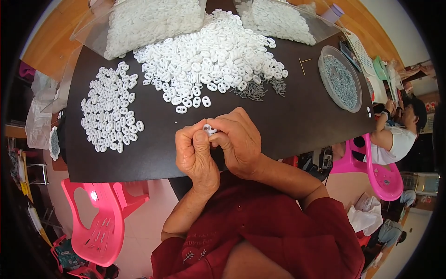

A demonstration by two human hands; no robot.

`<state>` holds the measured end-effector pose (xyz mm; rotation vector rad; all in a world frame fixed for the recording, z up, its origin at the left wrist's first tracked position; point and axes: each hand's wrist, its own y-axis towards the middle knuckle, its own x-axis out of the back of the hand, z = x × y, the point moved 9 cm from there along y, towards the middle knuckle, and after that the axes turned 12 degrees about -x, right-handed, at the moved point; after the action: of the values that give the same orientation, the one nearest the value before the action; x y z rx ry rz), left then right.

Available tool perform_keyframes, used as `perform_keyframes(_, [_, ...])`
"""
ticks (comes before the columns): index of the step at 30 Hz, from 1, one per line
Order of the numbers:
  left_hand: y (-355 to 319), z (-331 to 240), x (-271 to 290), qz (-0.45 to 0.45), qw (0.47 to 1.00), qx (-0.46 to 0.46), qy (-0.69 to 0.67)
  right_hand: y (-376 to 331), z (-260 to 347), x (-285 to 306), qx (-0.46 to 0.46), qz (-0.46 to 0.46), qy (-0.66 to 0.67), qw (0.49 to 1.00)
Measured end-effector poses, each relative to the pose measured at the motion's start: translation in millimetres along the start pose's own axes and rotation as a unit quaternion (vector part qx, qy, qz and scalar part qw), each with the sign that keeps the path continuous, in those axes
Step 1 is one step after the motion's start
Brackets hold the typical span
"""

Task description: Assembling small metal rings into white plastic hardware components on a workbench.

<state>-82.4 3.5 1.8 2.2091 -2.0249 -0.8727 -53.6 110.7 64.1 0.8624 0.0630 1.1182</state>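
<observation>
Close to the table's near edge, my left hand (197,151) and my right hand (240,142) meet around one small white plastic piece (209,129). It is oval with two holes. Thumbs and fingers of both hands pinch it, hiding much of its rim. Just beyond lie a few loose pieces of the same kind, at the front of a large white heap (209,56). Several short grey pins (251,90) lie at the heap's right front. Whether a pin is in the held piece cannot be made out.
On the left is a separate spread of white oval pieces (109,111). Two clear bins (204,23) of white parts stand behind the heap. A round plastic tub (358,100) of grey pins is at the right. Pink chairs (100,228) flank the dark table (297,121); a person (395,135) sits beyond its right end.
</observation>
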Motion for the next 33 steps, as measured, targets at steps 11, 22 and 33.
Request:
perform_keyframes(11, [0,-3,4,-0.028,0.999,-0.038,0.020,-2,6,-2,0.052,-0.025,-0.010,0.998])
perform_keyframes(22, [-2,-2,8,-0.029,0.997,-0.035,0.065,5,14,-5,0.049,0.004,-0.056,0.997])
perform_keyframes(33, [3,-3,9,0.017,0.999,0.014,0.034,121,-11,118,0.047,-0.153,-0.191,0.969])
